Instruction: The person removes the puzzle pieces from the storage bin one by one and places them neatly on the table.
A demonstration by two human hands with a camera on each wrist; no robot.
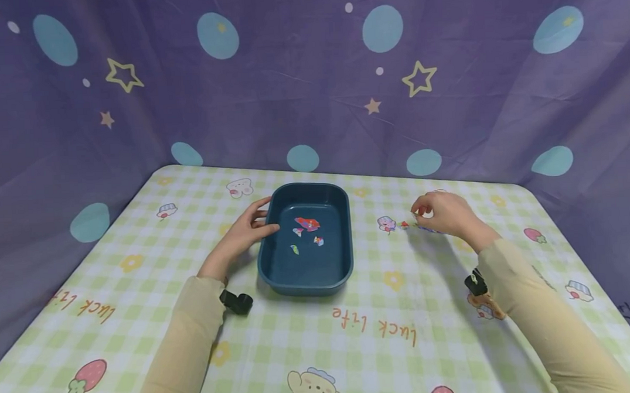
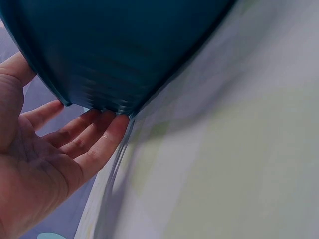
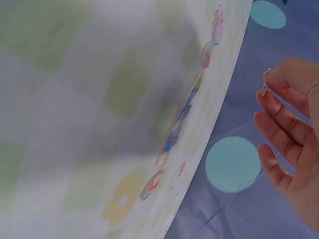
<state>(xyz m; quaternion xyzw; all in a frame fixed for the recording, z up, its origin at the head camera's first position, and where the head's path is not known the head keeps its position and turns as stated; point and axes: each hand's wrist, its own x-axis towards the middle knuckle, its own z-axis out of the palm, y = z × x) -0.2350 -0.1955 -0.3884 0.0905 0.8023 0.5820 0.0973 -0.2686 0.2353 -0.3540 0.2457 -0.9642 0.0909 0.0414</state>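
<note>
A dark teal rectangular container (image 1: 306, 279) stands on the table. My left hand (image 1: 245, 230) holds its left side, thumb over the rim and fingers against the outer wall (image 2: 124, 55). Inside lie several small flat pieces, among them a red one (image 1: 308, 224) and a green leaf-shaped one (image 1: 294, 249). To the right, my right hand (image 1: 445, 213) is raised over the table and pinches a small thin piece (image 3: 264, 88) between thumb and index finger, seen edge-on. Below it lie a long blue and yellow piece (image 3: 178, 124) and a small red one (image 1: 404, 225).
The table is covered by a green checked cloth (image 1: 279, 350) printed with flowers, strawberries and lettering. Another colourful flat piece (image 3: 152, 184) lies near a printed yellow flower. A purple curtain (image 1: 310, 91) with stars and dots hangs behind and at both sides.
</note>
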